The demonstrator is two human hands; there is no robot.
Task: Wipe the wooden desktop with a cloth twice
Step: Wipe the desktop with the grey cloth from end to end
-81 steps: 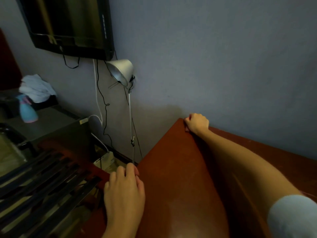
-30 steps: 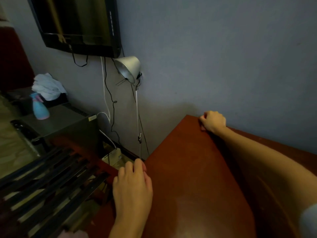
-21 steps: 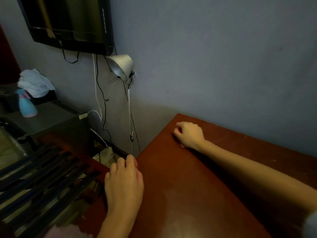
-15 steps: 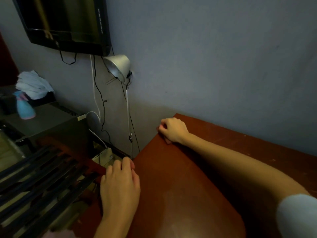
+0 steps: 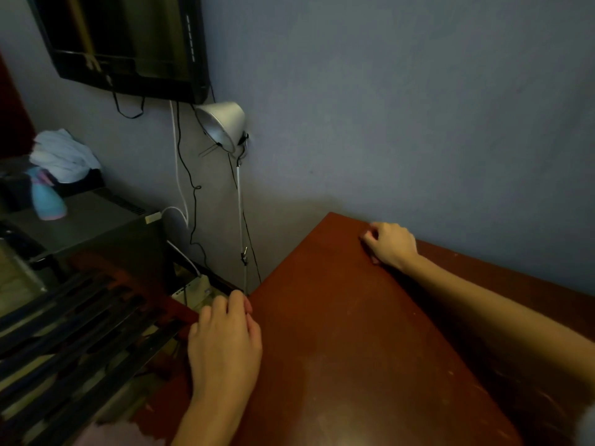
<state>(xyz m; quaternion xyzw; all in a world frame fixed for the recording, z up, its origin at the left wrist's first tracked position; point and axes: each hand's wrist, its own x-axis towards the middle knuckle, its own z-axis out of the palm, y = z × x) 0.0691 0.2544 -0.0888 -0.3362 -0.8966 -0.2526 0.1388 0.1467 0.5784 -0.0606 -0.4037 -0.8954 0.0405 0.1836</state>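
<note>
The red-brown wooden desktop [image 5: 347, 349] fills the lower right, with its back edge against the grey wall. My right hand [image 5: 391, 244] lies on it near the back left corner. Its fingers are curled down on a small reddish cloth [image 5: 373, 260], of which only a sliver shows under the palm. My left hand [image 5: 225, 342] rests flat on the desk's left edge, fingers relaxed and fingertips at the rim, holding nothing.
A white clamp lamp [image 5: 223, 123] and hanging cables [image 5: 190, 188] sit on the wall left of the desk, under a black screen [image 5: 128, 43]. A grey cabinet [image 5: 87, 217] carries a blue spray bottle [image 5: 48, 197] and white rags [image 5: 62, 154]. Dark slats [image 5: 64, 342] lie lower left.
My right hand slid from the back corner forward-left to the desk's left edge, then right again along the back edge. My left hand stayed on the left edge.
</note>
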